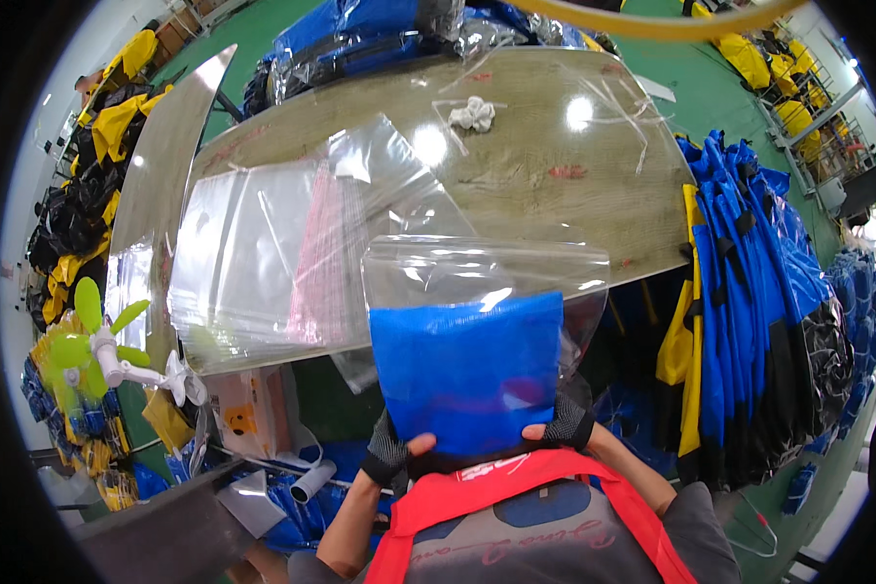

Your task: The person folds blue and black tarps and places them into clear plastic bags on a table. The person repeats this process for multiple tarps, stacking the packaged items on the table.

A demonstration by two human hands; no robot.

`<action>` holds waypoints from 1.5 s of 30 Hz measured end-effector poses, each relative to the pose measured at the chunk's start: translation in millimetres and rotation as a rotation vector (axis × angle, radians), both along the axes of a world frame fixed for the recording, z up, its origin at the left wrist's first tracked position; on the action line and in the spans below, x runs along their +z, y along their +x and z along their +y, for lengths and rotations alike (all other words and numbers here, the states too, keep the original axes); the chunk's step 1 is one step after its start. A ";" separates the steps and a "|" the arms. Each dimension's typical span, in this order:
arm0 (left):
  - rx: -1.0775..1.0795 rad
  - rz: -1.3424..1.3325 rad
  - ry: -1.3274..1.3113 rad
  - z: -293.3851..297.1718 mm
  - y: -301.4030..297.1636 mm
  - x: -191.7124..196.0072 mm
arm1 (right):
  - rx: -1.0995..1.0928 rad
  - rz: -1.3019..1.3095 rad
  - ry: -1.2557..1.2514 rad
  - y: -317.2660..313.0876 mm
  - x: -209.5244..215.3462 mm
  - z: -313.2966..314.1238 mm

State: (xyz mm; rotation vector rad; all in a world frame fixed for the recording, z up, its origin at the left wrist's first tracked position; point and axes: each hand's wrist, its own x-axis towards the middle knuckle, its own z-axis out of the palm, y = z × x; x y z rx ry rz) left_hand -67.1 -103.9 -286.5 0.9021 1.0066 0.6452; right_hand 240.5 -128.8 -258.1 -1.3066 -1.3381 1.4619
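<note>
In front of my chest I hold a flat, shiny blue bag (467, 375) by its near edge, one hand at each side. A clear plastic bag (487, 258) lies around it, its transparent part reaching past the blue one's far edge over the table. My left hand (391, 454), in a dark fingerless glove, grips the near left corner with its thumb on top. My right hand (563, 426), gloved alike, grips the near right corner, thumb also on top. The fingers beneath are hidden. Just beyond lies a spread stack of clear plastic bags (248, 253) with a pinkish band.
The table (555, 136) has a curved edge; a crumpled white scrap (473, 115) lies on it. Blue packed goods (360, 29) stand behind it. Long blue bags (740, 263) with black parts hang at right. A small green fan (102, 346) stands at left.
</note>
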 end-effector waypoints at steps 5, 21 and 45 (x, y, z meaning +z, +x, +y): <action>0.163 0.527 0.431 -23.9 27.3 -44.9 | -0.192 -0.113 -0.369 17.2 -54.4 -17.8; 0.243 0.052 0.418 51.7 22.5 -13.0 | -0.388 0.526 -0.273 39.9 -16.0 40.3; 0.445 0.572 0.399 4.2 43.1 -11.5 | -0.524 0.318 -0.365 4.8 -45.7 -43.3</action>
